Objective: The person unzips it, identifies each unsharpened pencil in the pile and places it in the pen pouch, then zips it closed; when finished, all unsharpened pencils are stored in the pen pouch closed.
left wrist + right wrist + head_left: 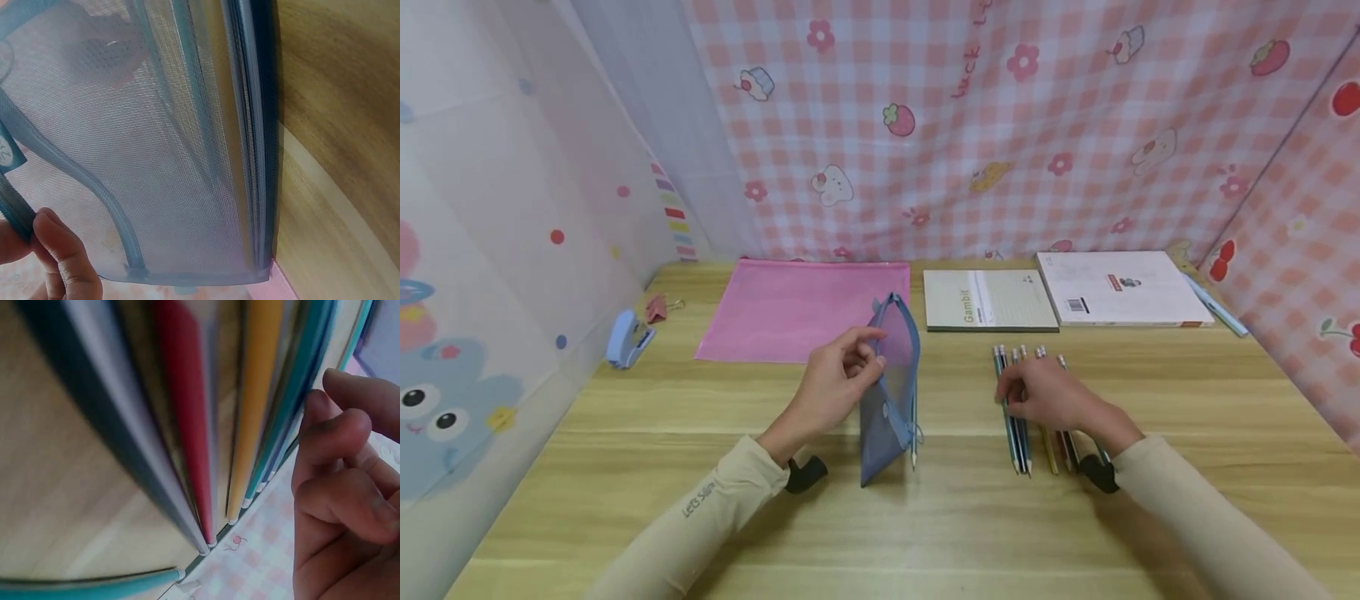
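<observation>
"So, what is the left hand [831, 375] doing?"

"Its thumb and fingers pinch the edge of the blue pouch [880, 446], whose mouth is parted. Pencils show through its mesh."

"And the right hand [1048, 392]?"

"It's over the row of loose pencils [1019, 437] on the surface [955, 533], right of the pouch. Its fingers are bent, the tips close together by the leftmost ones; whether they grip any, I can't tell."
</observation>
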{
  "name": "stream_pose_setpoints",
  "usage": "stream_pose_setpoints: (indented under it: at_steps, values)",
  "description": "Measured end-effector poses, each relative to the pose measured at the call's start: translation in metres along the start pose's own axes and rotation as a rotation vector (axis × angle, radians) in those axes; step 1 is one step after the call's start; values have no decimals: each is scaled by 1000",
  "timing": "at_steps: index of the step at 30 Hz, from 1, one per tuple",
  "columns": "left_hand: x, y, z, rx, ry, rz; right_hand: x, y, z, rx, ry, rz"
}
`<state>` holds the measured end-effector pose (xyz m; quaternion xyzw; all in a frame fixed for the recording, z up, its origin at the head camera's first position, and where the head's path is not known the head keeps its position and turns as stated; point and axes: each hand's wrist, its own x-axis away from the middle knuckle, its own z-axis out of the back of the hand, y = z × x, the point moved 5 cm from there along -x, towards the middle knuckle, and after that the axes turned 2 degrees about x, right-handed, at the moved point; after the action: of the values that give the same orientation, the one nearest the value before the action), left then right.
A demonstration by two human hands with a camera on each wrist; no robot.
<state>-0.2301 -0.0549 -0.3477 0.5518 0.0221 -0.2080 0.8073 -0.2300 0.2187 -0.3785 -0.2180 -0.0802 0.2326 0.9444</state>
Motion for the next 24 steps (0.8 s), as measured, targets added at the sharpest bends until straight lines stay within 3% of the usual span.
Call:
stream_pose_setpoints:
  at_steps: [7,15,24]
  values:
    - [0,1,0,2,-10,2,-7,2,-2,71,15,-1]
    - [2,-1,2,9,-15,9,-6,5,5,29,38,-50]
    - [1,-3,0,10,-15,11,-11,7,3,70,-43,-103]
